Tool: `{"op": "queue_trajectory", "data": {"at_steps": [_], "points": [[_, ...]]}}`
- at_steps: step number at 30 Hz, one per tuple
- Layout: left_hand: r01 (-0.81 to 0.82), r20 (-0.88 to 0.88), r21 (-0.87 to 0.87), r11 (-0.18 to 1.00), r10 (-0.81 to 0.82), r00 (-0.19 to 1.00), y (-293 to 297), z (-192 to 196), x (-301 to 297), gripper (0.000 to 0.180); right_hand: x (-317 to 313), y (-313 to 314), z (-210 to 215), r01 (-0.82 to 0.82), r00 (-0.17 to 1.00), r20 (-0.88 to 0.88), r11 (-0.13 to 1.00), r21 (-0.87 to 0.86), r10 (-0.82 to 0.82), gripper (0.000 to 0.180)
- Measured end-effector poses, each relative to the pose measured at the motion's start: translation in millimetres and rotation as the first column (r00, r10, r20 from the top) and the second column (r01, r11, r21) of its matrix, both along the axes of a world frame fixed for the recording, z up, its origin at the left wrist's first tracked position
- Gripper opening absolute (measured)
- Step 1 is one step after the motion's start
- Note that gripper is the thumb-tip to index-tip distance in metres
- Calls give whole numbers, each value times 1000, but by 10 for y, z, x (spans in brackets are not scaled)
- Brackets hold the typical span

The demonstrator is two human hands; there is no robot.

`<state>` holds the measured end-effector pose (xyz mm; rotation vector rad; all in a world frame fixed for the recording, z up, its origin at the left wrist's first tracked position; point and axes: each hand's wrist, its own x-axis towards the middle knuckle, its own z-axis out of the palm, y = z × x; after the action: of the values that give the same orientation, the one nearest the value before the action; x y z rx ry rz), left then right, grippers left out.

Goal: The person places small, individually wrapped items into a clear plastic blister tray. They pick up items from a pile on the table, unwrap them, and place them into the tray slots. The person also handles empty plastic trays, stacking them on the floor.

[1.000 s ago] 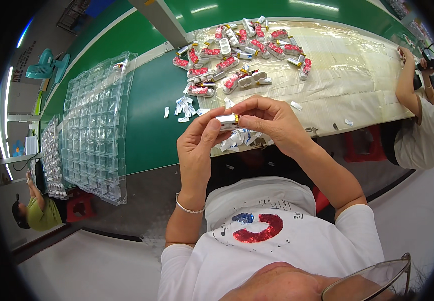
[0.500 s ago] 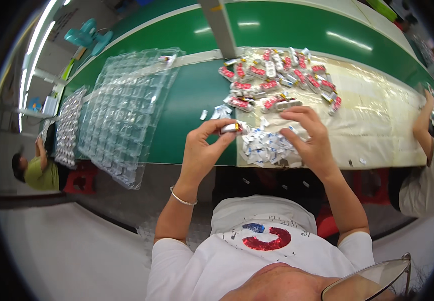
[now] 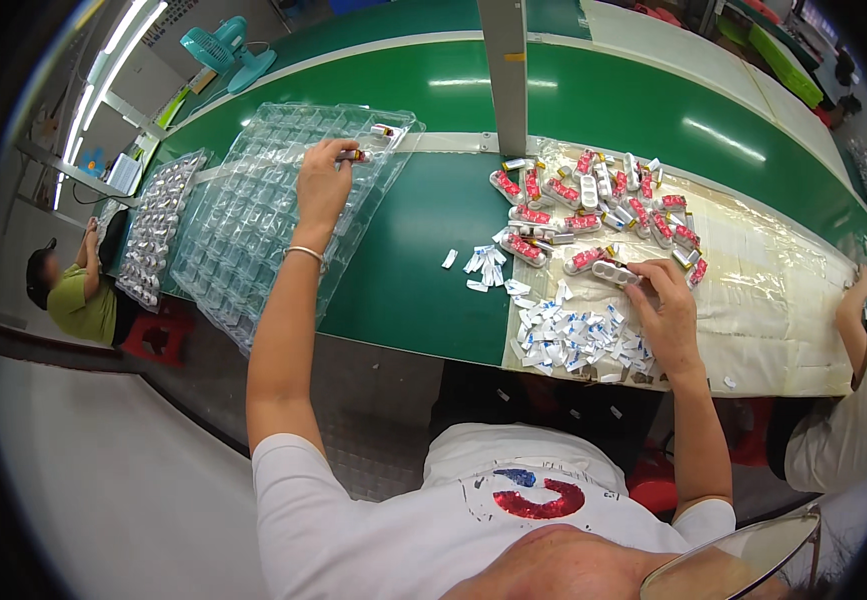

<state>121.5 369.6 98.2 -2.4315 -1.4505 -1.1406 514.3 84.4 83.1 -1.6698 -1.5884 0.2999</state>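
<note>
At the far left, a co-worker in a lime-green shirt (image 3: 88, 302) sits beside a long clear plastic tray of pale, shiny pieces (image 3: 158, 225). Next to it, at an angle, lies a broad transparent plastic tray moulded into rows of square compartments (image 3: 243, 215). The person's left hand (image 3: 323, 185) is over this broad tray, toward its far right part. Its fingers are drawn narrow around a small dark-red and silver block (image 3: 351, 155), which juts out to the right of the fingertips; whether it touches the tray cannot be told. A similar small block with a yellowish end (image 3: 383, 131) lies just beyond, apart from the fingers.

Farther right, on the green tabletop (image 3: 403, 260), a few loose white paper strips (image 3: 488, 262) lie near a larger heap of white-and-blue paper slips (image 3: 573, 338). Behind the heap spreads a jumble of white oblong pods with red labels (image 3: 561, 192) (small silver blocks are mixed in among them). At its near edge, the right hand (image 3: 668, 315) has thumb and fingertips close together at the right end of a white oblong piece with rounded bumps (image 3: 611, 272); whether they grip it or only touch it cannot be told.
</note>
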Motion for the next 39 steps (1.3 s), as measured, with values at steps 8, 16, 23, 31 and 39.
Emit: {"op": "queue_trajectory", "data": {"at_steps": [8,16,23,31,39], "points": [[81,-189,-149,986,-108,976,424,-98,203,28,116,-84,38,28,997,-65,1000,-9,-29,18],[162,-108,-180,970,-183,977,177,-82,4,52,198,-63,-23,3,998,-61,1000,-31,-5,26],[-27,-309,-230,973,-47,950,6,-338,-13,62,227,-32,-80,-23,1000,8,999,-46,23,26],[-226,-165,-6,974,222,961,-3,-325,311,51,240,-151,-62,-29,977,-210,999,21,33,22],[669,-56,-289,685,-709,703,-1852,33,2063,54,252,-242,-26,-16,989,-146,999,32,21,22]]}}
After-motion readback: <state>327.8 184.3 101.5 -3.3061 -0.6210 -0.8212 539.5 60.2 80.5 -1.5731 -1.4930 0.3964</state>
